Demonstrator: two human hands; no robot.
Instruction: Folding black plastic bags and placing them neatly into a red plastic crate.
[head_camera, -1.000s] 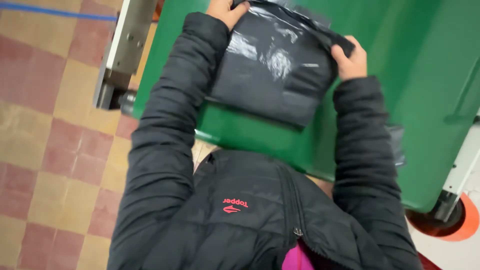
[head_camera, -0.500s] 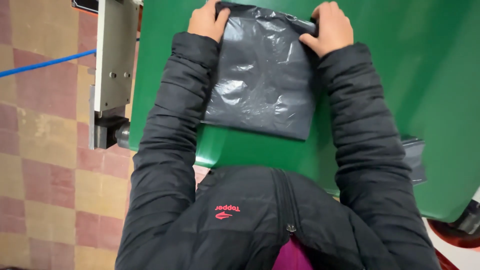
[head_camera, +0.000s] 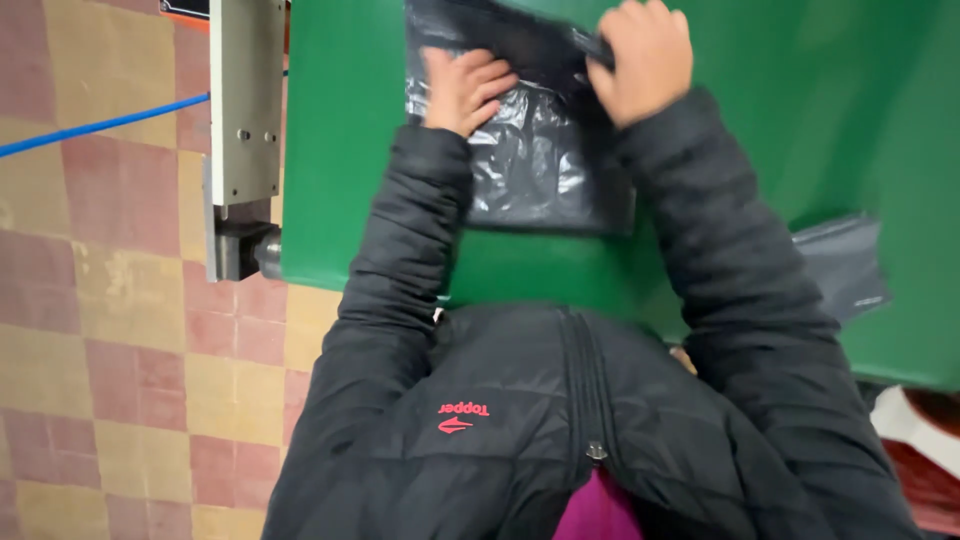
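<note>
Since the earlier frame, both hands have shifted on the grey plastic bag (head_camera: 535, 170): the left hand (head_camera: 462, 90) has come inward from the bag's far left corner onto its upper surface, and the right hand (head_camera: 645, 60) has drawn closer to the left one. Left hand: lies flat, fingers (head_camera: 490, 75) spread and pressing the film down, its grip wide and closed on nothing. Right hand: curled over the bag's folded far edge, its grip narrow and holding that edge. Bag: lies on the green counter (head_camera: 350, 180), crinkled and glossy, near the counter's front rim and between the two black padded sleeves. Second piece of grey film (head_camera: 840, 265): lies on the counter just beside the right sleeve. Grey metal bracket (head_camera: 245, 110): fixed at the counter's left side, above a tiled floor (head_camera: 100, 330).
</note>
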